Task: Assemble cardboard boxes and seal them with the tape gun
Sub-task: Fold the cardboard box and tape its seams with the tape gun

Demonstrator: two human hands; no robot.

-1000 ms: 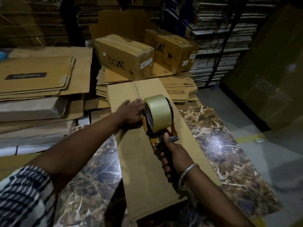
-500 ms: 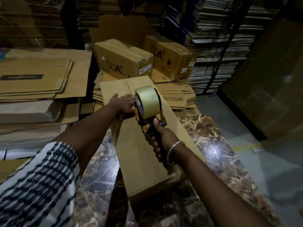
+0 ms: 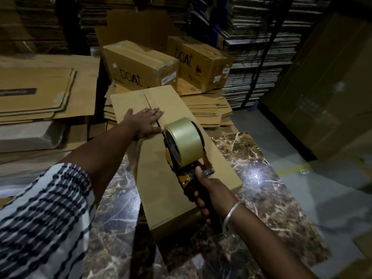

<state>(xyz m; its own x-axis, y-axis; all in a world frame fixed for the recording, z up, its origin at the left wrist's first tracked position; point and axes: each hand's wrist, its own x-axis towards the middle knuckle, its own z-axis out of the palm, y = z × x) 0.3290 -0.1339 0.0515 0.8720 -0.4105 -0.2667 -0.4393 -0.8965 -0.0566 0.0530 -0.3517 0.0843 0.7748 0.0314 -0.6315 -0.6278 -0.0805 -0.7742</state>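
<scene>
Brown box (image 3: 159,170), yellow-black tape gun (image 3: 182,156), dark veined marble table (image 3: 251,158).

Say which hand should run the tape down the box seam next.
Right. The right hand already grips the tape gun, which sits on the box at the seam. The left hand lies flat across the flaps, holding them down, so it looks best left there.

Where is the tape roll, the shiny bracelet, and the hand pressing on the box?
tape roll (image 3: 182,132), head view, on its outer wound face.
bracelet (image 3: 233,213), head view, on the band across the wrist.
left hand (image 3: 146,122), head view, on its back.
</scene>
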